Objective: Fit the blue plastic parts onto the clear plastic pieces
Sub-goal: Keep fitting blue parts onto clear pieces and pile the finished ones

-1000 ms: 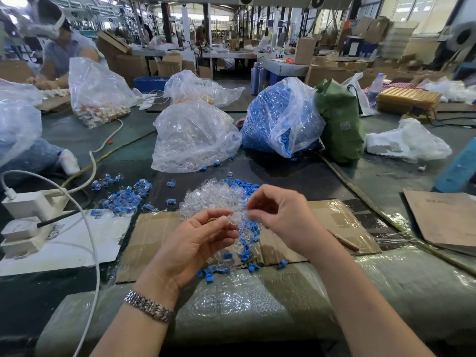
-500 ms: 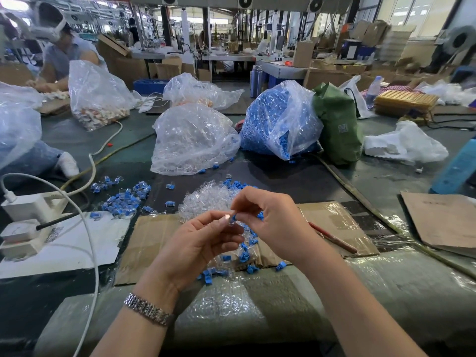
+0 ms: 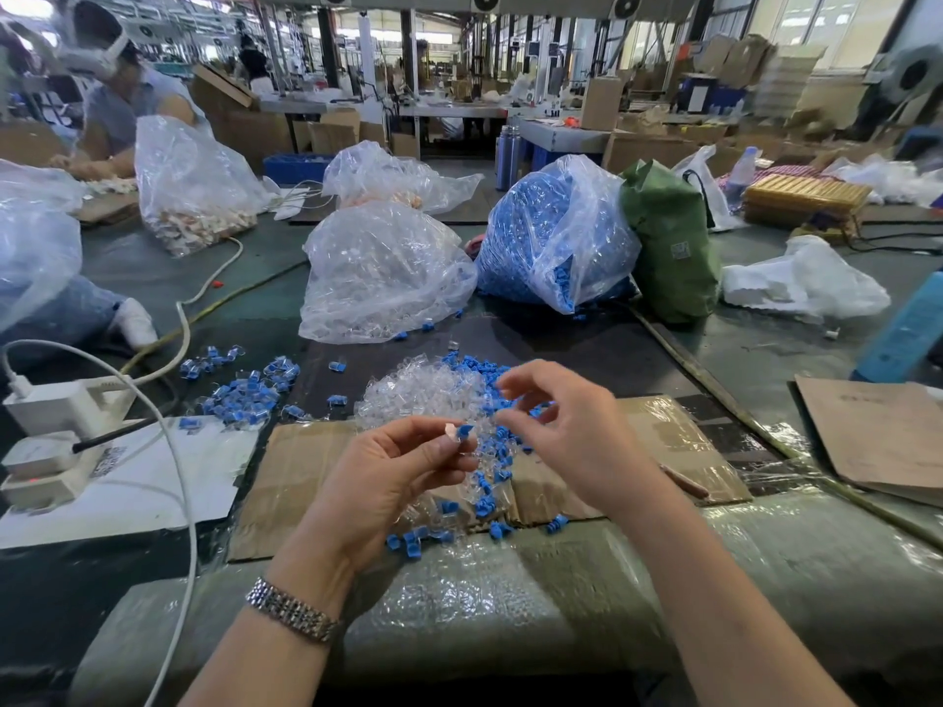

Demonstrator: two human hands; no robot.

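Blue against clear plastic is what I see at centre frame: my left hand (image 3: pixel 393 477) pinches a small clear piece with a blue part (image 3: pixel 464 432) seated on it, held between thumb and fingertips just above the desk (image 3: pixel 765 349). My right hand (image 3: pixel 566 426) hovers just right of it, fingers loosely curled with the tips drawn near each other; I cannot tell whether anything sits between them, as that spot is blurred.

Beneath both hands lies a heap of clear pieces (image 3: pixel 423 395) mixed with loose blue parts (image 3: pixel 485 494), spread over a flattened sheet of cardboard (image 3: pixel 301 482) wrapped in film. To the left of centre a scatter of pieces with blue already fitted (image 3: pixel 245 390) lies on the dark desk. Behind the heap, in the middle of the frame, stand a bag of clear pieces (image 3: pixel 382 278) and, touching it on the right, a bag of blue parts (image 3: pixel 551 237), with a green bag (image 3: pixel 673 247) beside that.

At lower left a white cable (image 3: pixel 178 482) runs from a white power strip (image 3: pixel 56 405). A metal watch band (image 3: pixel 291 609) circles my left wrist. In the upper left another person (image 3: pixel 127 99) sits at the desk.
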